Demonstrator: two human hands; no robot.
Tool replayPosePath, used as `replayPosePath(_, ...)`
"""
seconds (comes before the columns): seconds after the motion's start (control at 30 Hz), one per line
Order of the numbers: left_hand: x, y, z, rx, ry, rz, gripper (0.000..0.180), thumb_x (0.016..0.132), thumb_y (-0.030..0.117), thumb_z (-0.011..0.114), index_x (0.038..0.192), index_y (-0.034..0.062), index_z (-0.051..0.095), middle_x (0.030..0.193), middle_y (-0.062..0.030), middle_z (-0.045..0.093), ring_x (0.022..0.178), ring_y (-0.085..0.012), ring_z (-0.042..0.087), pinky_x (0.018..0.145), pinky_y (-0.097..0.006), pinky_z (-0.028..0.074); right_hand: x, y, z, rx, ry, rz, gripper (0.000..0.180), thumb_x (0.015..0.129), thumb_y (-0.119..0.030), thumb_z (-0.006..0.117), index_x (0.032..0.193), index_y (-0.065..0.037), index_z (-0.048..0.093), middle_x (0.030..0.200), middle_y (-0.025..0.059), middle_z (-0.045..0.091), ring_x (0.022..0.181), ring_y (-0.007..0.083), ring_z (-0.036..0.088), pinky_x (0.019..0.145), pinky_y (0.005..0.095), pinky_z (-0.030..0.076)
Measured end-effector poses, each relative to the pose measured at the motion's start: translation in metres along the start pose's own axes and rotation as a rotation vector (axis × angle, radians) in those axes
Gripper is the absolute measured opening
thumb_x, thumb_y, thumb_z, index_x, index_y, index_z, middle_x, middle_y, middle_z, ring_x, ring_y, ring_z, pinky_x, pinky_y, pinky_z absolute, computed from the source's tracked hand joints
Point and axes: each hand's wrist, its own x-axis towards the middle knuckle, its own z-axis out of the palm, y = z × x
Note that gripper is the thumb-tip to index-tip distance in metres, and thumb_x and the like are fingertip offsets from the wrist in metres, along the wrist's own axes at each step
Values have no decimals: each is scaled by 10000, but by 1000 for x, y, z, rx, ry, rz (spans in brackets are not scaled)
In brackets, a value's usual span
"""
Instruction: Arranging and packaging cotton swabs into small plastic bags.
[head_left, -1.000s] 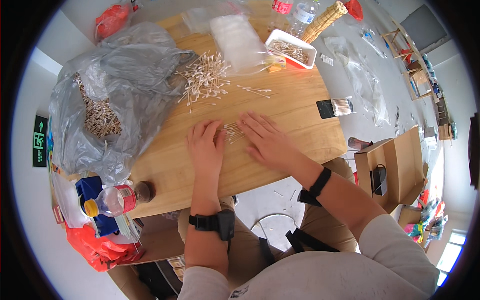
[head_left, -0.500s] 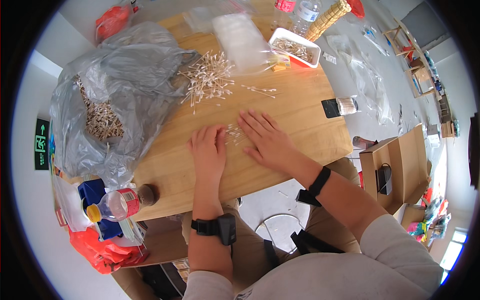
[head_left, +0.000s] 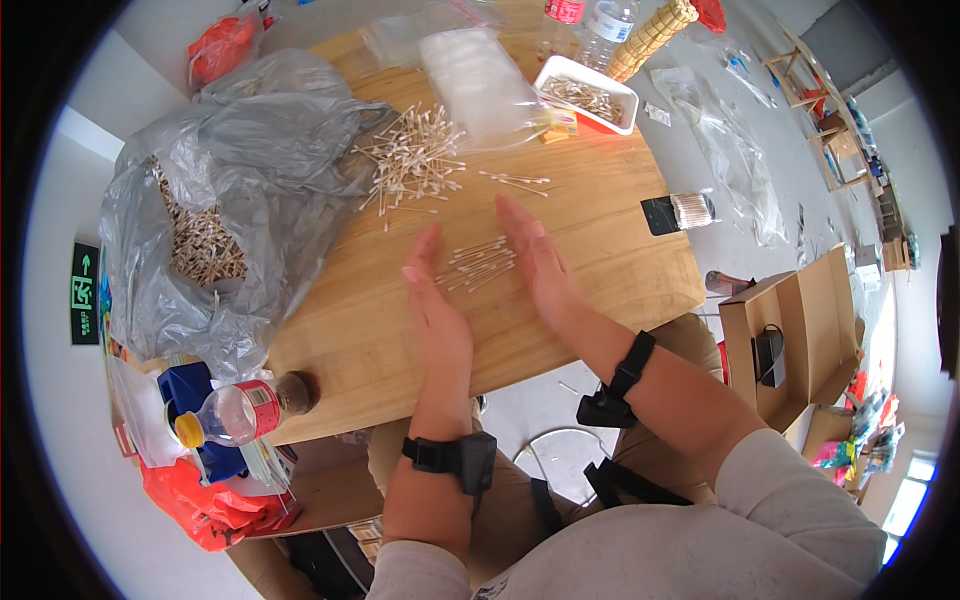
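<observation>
Several cotton swabs (head_left: 480,264) lie side by side on the wooden table (head_left: 380,350), roughly lined up. On their left stands my left hand (head_left: 437,315), turned on edge with the fingers stretched out. Across from it my right hand (head_left: 541,265) is likewise on edge, its straight fingers close to the swabs' right ends. Neither hand holds anything. Beyond them spreads a loose heap of cotton swabs (head_left: 415,155), with a few stray swabs (head_left: 518,182) to its right.
A grey plastic bag (head_left: 290,130) full of swabs covers the table's left. At the back are clear plastic bags (head_left: 475,85), a white tray (head_left: 630,105) of swabs and bottles (head_left: 607,32). A swab bundle (head_left: 690,211) lies at the right edge, a yellow-capped bottle (head_left: 228,413) at the near left.
My hands have lifted off the swabs and turned from palm-down to on edge, facing each other. The small group of swabs between them now shows more fully.
</observation>
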Motion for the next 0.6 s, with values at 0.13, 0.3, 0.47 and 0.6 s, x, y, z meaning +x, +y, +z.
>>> replayPosePath(0.13,2,-7,6,-119,-13,32,775,1087,570,125,1437,-34,462,1488,-194,482,1438,-304,386,1221,-423,217,1,7,5,55,30,-10,694,1105,-506,241,1594,-13,247,1661,183,241,1559,294,168,1267,396,98)
replayPosePath(0.3,5,-8,8,-168,-58,42,820,1064,622,111,1461,-28,416,1508,-195,456,1472,-294,332,1249,-430,138,1,4,4,15,65,-9,672,1108,-495,244,1584,-22,287,1644,186,282,1548,295,203,1264,400,126)
replayPosePath(0.47,7,-9,15,-234,-56,18,842,1054,645,108,1477,-23,396,1511,-197,454,1472,-295,330,1243,-430,132,3,1,7,-93,43,-12,626,1117,-463,247,1559,-32,355,1596,168,378,1509,299,299,1249,399,197)
replayPosePath(0.6,5,-11,18,-219,-64,38,832,1058,636,107,1481,-22,390,1513,-195,454,1472,-293,330,1237,-429,139,2,3,16,-58,49,-11,624,1118,-459,238,1556,-31,359,1597,158,380,1510,295,298,1250,393,195)
